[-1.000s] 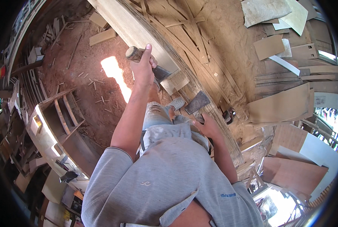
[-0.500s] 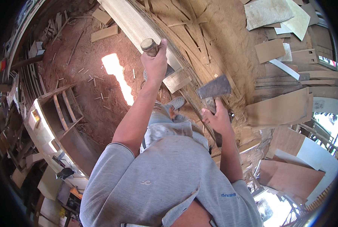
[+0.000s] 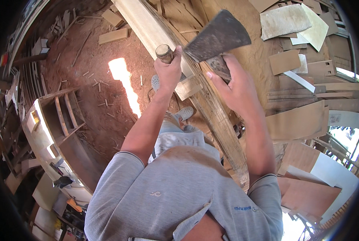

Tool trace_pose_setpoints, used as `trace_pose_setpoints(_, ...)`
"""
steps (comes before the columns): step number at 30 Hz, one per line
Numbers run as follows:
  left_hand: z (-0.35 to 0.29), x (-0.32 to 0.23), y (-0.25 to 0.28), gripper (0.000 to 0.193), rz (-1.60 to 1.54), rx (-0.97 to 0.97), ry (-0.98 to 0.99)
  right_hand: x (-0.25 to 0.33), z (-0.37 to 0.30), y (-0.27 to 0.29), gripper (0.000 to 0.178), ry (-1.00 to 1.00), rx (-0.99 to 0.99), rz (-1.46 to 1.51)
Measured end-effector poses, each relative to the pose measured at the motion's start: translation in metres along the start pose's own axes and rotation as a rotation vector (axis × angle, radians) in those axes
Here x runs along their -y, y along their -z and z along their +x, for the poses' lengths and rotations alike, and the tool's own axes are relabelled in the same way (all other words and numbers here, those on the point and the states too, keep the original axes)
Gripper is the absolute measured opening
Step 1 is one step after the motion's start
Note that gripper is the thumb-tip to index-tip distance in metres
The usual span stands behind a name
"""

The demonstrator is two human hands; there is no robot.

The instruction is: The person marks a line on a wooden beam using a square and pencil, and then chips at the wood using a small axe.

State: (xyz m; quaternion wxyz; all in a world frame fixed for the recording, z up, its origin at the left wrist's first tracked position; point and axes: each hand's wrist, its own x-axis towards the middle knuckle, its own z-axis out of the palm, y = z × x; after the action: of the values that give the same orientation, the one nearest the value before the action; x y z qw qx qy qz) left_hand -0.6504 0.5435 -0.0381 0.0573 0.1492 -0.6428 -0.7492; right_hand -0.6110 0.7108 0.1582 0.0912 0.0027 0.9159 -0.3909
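Gripping a chisel (image 3: 164,54) by its wooden handle, our left hand (image 3: 170,74) is closed with the thumb laid up along the top. Our right hand (image 3: 240,86) is wrapped around the handle of a hatchet (image 3: 219,37), its broad dark head raised above the right edge of the rough wooden surface (image 3: 215,116). A long pale timber (image 3: 145,28) lies along the surface's left edge, and we have the chisel over its near end. Little of the blade shows below our fist, so we cannot tell whether its edge touches the wood. A short pale piece (image 3: 188,89) sits at that same end, jutting past the surface's left edge; we cannot tell whether it is joined on.
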Motion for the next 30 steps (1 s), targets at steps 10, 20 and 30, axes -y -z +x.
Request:
trace_pose_setpoints(10,-0.004,-0.008,-0.001,0.017,-0.052,-0.073,-0.064,0.045,0.048,-0.010,0.035,0.251,0.064,-0.231)
trace_pose_setpoints(20,-0.009,-0.004,-0.005,0.009,0.009,-0.037,-0.150,0.058,0.056,-0.009,0.035,0.265,0.109,-0.399)
trace_pose_setpoints(30,-0.006,-0.005,-0.005,0.009,-0.018,-0.046,-0.121,0.039,0.067,-0.021,0.039,0.134,0.344,-0.645)
